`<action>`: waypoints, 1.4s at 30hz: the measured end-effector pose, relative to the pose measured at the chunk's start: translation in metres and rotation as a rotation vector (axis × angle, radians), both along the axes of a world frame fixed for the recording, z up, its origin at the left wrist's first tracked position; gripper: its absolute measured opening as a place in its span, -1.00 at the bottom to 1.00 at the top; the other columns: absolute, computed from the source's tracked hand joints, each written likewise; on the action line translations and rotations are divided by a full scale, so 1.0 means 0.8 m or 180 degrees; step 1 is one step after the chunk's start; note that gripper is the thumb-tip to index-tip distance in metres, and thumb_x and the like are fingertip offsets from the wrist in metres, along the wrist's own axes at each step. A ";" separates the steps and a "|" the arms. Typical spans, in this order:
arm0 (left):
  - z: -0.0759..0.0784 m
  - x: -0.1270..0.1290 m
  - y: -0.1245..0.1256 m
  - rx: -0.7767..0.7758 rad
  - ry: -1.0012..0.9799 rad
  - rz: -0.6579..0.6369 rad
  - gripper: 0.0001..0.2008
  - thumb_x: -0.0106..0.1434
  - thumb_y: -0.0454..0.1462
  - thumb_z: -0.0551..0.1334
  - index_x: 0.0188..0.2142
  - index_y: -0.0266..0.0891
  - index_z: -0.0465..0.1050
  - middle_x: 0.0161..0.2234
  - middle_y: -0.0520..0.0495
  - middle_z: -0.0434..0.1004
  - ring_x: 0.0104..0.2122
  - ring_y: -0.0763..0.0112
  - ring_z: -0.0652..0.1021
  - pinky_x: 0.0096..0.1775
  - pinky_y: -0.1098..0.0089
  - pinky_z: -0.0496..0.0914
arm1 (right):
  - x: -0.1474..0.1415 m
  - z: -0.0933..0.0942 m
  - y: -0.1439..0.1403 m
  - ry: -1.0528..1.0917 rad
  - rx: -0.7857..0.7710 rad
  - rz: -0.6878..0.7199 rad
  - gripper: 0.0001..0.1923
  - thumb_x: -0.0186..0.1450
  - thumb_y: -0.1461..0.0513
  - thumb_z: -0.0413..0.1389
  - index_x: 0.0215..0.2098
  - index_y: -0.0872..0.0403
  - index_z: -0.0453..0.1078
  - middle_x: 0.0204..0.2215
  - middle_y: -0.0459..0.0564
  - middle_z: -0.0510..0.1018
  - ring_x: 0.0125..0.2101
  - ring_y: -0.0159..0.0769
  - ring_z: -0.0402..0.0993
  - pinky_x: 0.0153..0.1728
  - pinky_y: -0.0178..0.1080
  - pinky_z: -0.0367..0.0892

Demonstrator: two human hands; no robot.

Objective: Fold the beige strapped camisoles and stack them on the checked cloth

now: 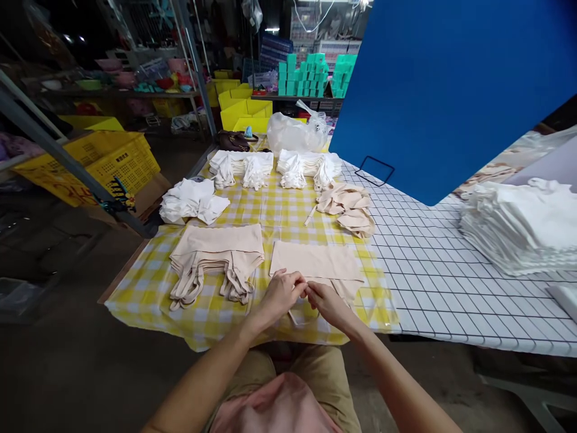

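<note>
A beige strappy top (318,260) lies flat on the yellow-checked cloth in front of me, its straps toward my body. My left hand (285,293) and my right hand (328,305) meet over its lower edge, thumbs and fingers pinched together at what looks like a strap. The exact spot between the fingertips is hidden. A thin strap end hangs below my left hand. To the left, a neat stack of beige strappy tops (219,242) has its straps bunched toward me. Beyond the right hand sits a loose heap of beige tops (347,203).
Two stacks of white strappy tops (243,162) stand at the back, with a crumpled white pile (192,200) at left. A plastic bag (295,132) is behind them. A large blue panel (442,90) hangs at right, near a tall white garment stack (523,222). Yellow crates (108,162) flank the left.
</note>
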State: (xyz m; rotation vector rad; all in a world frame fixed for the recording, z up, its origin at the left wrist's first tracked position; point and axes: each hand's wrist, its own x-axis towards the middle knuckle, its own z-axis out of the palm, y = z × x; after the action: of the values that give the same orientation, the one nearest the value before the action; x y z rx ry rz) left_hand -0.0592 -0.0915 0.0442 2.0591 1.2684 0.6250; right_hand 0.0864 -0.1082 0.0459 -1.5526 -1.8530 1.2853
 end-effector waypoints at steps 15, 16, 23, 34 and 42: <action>-0.009 -0.010 0.000 -0.0876 -0.0619 0.0150 -0.65 0.23 -0.18 -0.06 -0.62 -0.25 0.25 -0.70 0.10 0.25 -0.63 0.52 0.30 -0.51 0.49 0.16 | -0.013 -0.021 -0.011 -0.1266 0.1175 0.0188 -0.90 0.34 0.23 -0.23 -0.33 0.04 0.04 -0.55 -0.01 0.44 -0.53 -0.24 0.41 -0.53 -0.32 0.06; -0.009 -0.010 0.000 -0.0888 -0.0650 0.0155 -0.65 0.22 -0.18 -0.05 -0.62 -0.25 0.25 -0.70 0.09 0.25 -0.63 0.52 0.30 -0.51 0.49 0.16 | -0.013 -0.022 -0.011 -0.1374 0.1235 0.0252 -0.91 0.34 0.25 -0.23 -0.32 0.05 0.04 -0.55 0.01 0.45 -0.52 -0.23 0.41 -0.53 -0.32 0.06; -0.009 -0.013 0.000 -0.1390 -0.1012 0.0197 -0.78 0.09 -0.18 0.09 -0.56 -0.28 0.32 -0.71 0.11 0.28 -0.65 0.52 0.33 -0.54 0.51 0.21 | -0.015 -0.025 -0.013 -0.1523 0.1358 0.0482 -0.92 0.31 0.35 -0.20 -0.28 0.08 0.07 -0.51 0.04 0.48 -0.49 -0.25 0.43 -0.52 -0.34 0.08; -0.027 -0.016 0.004 -0.1946 -0.1125 0.0186 -0.80 0.03 -0.22 0.05 -0.65 -0.26 0.22 -0.77 0.14 0.17 -0.71 0.57 0.26 -0.58 0.54 0.16 | -0.014 -0.023 -0.016 -0.1265 0.1388 0.0528 -0.87 0.33 0.30 -0.17 -0.14 0.10 0.10 -0.44 0.04 0.46 -0.38 -0.23 0.42 -0.40 -0.31 0.20; -0.030 -0.006 0.012 -0.2209 -0.1209 0.0005 -0.80 0.09 -0.25 -0.04 -0.63 -0.21 0.08 -0.70 0.19 -0.02 -0.72 0.61 0.10 -0.64 0.53 0.12 | -0.011 -0.028 -0.013 -0.1265 0.1903 0.0524 -0.80 0.35 0.28 -0.20 -0.37 0.06 0.20 -0.44 0.04 0.42 -0.40 -0.23 0.31 -0.36 -0.28 0.17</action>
State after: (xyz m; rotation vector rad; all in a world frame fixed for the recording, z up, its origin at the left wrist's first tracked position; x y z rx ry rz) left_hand -0.0642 -0.0816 0.0205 1.2984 1.0626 0.4577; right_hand 0.0780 -0.1186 0.0235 -1.3980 -2.3596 0.4049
